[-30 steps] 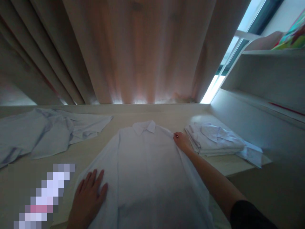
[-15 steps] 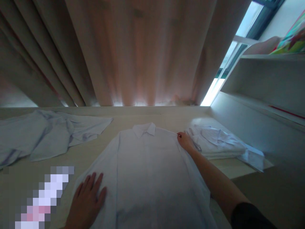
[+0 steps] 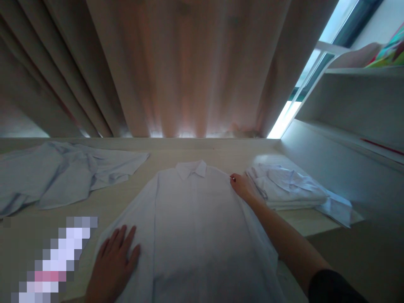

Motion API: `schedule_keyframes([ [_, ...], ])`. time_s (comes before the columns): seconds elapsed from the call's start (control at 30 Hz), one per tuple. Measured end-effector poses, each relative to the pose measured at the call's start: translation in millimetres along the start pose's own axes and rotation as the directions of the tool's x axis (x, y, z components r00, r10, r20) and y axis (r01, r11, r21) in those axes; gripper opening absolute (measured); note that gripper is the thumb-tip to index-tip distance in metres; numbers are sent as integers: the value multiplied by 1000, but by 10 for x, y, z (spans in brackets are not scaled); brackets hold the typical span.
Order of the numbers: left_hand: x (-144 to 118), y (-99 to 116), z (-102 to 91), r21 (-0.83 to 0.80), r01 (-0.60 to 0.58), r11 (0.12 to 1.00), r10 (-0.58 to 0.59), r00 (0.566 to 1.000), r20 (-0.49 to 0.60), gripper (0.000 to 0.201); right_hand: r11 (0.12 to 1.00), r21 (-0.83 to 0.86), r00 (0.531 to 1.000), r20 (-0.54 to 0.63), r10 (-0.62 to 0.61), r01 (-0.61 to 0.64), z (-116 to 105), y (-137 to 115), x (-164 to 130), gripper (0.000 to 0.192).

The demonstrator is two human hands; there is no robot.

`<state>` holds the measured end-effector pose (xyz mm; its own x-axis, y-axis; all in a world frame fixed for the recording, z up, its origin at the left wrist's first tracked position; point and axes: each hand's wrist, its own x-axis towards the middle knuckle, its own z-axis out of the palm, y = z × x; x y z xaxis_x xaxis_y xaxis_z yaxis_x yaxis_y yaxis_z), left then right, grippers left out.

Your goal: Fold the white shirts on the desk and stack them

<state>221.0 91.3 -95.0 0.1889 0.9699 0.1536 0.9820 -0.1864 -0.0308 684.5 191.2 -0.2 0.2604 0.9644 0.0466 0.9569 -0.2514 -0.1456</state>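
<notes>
Left hand (image 3: 114, 263) lies flat with fingers spread, holding the white shirt (image 3: 195, 227) still on the tabletop (image 3: 126, 198); right hand (image 3: 241, 186) pinches its shoulder.

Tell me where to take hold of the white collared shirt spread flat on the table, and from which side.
Probably best at its two shoulder seams, reaching from the near edge. The white collared cotton shirt lies front up, collar at the far end. The right hand is already at one shoulder; the left hand lies flat on the opposite sleeve. Pinching both shoulders should keep the cloth flat on the pale table.
</notes>
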Motion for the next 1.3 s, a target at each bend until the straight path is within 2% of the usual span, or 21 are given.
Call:
schedule_keyframes([
  [0.17,9,19,-9,-3,1,1000,-1,1000,9,60,991,-66,991,71,-116,120,129,-369,-216,30],
  [0.27,3,53,-56,7,15,1000,-15,999,51,58,975,-76,973,124,-197,207,244,-524,-330,28],
  [0.43,59,152,-320,-19,90,996,-86,980,178,56,951,-79,951,117,-288,298,310,-693,-320,30],
  [0.53,292,219,-522,-84,160,983,-140,967,212,49,935,-70,937,74,-342,347,325,-881,-196,30],
  [0.67,900,310,-648,-138,178,974,-161,978,129,45,885,-44,886,27,-463,463,437,-1316,17,31],
  [0.8,1555,408,-569,-99,117,988,-113,993,44,44,820,-37,820,-11,-572,572,606,-1808,271,35],
  [0.93,1955,456,-412,-63,134,989,-132,991,38,45,773,-38,773,-26,-634,633,801,-2143,530,44],
  [1.03,2081,427,-306,-64,118,991,-113,991,78,42,783,-29,782,-43,-622,621,994,-2235,649,46],
  [1.17,2131,349,-220,-64,75,995,-65,988,143,34,794,-10,791,-78,-607,608,1222,-2215,680,46],
  [1.3,2130,339,-233,-66,62,996,-49,983,177,33,797,-5,794,-76,-603,604,1285,-2182,661,48],
])
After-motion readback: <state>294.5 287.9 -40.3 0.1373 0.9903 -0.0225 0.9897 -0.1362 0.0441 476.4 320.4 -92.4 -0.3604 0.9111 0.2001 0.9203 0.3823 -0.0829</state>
